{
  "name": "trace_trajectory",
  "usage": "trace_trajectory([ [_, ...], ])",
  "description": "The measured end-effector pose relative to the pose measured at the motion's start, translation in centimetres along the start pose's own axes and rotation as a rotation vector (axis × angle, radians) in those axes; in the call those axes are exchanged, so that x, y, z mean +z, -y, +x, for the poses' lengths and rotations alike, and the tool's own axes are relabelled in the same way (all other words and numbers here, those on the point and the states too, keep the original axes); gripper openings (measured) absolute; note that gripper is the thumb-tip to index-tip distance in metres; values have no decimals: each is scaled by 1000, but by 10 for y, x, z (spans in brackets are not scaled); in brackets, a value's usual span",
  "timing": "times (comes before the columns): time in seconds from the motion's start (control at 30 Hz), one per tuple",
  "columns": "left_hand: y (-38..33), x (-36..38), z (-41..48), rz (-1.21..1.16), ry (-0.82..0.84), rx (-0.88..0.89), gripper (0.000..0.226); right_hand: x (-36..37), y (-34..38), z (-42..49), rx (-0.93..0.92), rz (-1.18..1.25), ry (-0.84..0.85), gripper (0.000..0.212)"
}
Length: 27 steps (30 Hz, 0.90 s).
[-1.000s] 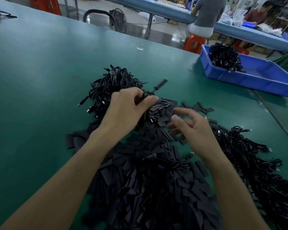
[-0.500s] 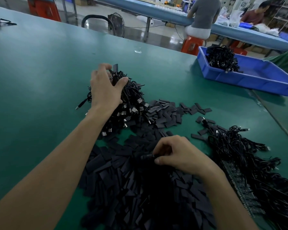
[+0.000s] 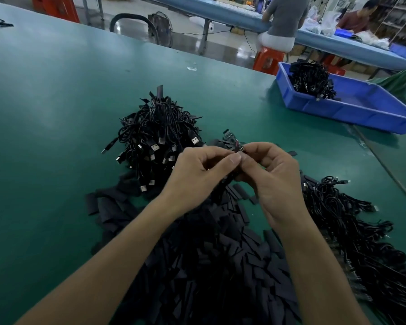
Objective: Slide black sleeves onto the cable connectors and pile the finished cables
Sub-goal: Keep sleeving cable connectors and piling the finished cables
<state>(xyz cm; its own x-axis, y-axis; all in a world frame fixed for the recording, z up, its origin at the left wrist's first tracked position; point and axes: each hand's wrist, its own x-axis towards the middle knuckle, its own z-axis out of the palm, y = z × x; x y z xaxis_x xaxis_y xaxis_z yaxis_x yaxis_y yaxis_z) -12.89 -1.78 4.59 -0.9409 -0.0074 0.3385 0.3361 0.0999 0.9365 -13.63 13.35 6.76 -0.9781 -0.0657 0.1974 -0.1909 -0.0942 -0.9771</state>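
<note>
**Head view, both hands at work over the green surface (image 3: 56,102).** Both bare forearms enter from the lower edge and converge near the middle of the frame. The left hand (image 3: 197,170) and the right hand (image 3: 271,174) meet with their backs towards the camera, fingers curled and thumb tips touching. Thumbs and forefingers of both hands pinch one cable connector (image 3: 239,148), whose small pinned end shows just above the fingertips. Its black lead drops from the grip between the two wrists. The fingers cover the connector body, so it cannot be told whether a sleeve is on it.

Beneath the hands and forearms lies the heap of loose black sleeves (image 3: 209,266), short flat strips spreading towards the near edge. Beyond the left hand, touching the far side of that heap, stands the pile of finished cables (image 3: 155,127). It is made of coiled black leads with silver USB plugs (image 3: 195,140) hanging outward and one sleeved end (image 3: 159,91) upright at its top. Any marking on the plugs is too small to read.

To the right of the right forearm runs a second spread of black cables (image 3: 349,226). At far right a blue tray (image 3: 361,111) on the surface holds a further cable bundle (image 3: 312,79) at its far left end. Behind it, two people sit at a blue bench (image 3: 232,17), one on an orange stool (image 3: 267,59).
</note>
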Motion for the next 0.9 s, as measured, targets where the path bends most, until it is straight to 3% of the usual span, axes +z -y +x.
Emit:
trace_trajectory([
  [0.13,0,-6,1,-61,-53,-8,10,-2,-2,2,19,17,153,25],
  [0.2,1,-10,1,-31,-69,-29,14,-9,-5,5,0,-84,142,28],
  [0.37,0,-23,3,5,-92,-77,19,-35,-32,6,43,-837,-11,21],
  [0.53,-4,-28,3,81,-120,-66,42,-32,-60,3,182,-1201,18,32],
  [0.63,-8,-28,0,76,-85,-70,77,-27,-65,6,188,-1204,1,34],
  [0.67,-8,-28,0,82,-83,-59,75,-28,-64,8,217,-1166,7,35],
  [0.77,-7,-31,0,111,-90,-14,38,-29,-62,13,260,-1070,43,38],
  [0.9,-2,-29,1,126,-61,-48,25,-30,-60,10,216,-966,46,22],
])
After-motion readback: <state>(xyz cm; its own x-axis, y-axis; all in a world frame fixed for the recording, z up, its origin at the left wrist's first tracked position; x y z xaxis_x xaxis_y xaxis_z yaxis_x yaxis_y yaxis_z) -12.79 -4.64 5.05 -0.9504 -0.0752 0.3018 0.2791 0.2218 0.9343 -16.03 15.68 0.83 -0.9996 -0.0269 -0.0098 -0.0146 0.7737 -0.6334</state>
